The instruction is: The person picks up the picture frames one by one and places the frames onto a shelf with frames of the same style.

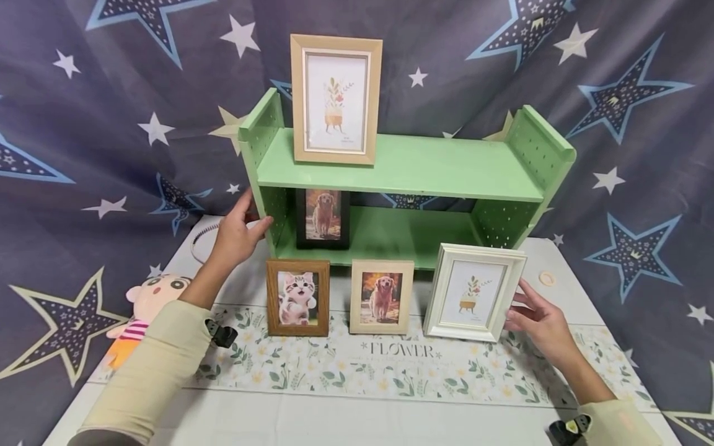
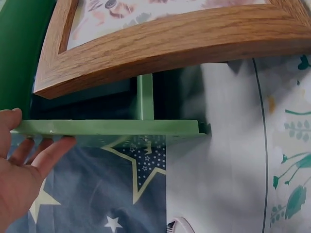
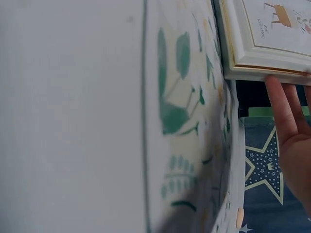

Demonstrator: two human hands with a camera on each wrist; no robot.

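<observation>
My left hand point(image 1: 237, 235) grips the left side panel of a green two-tier shelf point(image 1: 446, 164). In the left wrist view, thumb and fingers lie on opposite faces of that panel. With fairly straight fingers, my right hand point(image 1: 541, 322) touches the right edge of a white photo frame point(image 1: 435, 310) showing a potted plant. That frame stands slightly turned before the shelf. Left of it are a pale wood frame point(image 1: 354, 297) with a dog picture and a brown wood frame point(image 1: 271, 297) with a kitten picture. How far the right fingers reach behind the frame is hidden.
A tan frame point(image 1: 336, 160) stands on the upper shelf; a black frame point(image 1: 301, 223) with a dog picture is below. A plush doll point(image 1: 158, 291) and a hoop-shaped band point(image 1: 195, 241) lie left. A small beige ring point(image 1: 541, 280) lies right, before a starry curtain point(image 1: 641, 217).
</observation>
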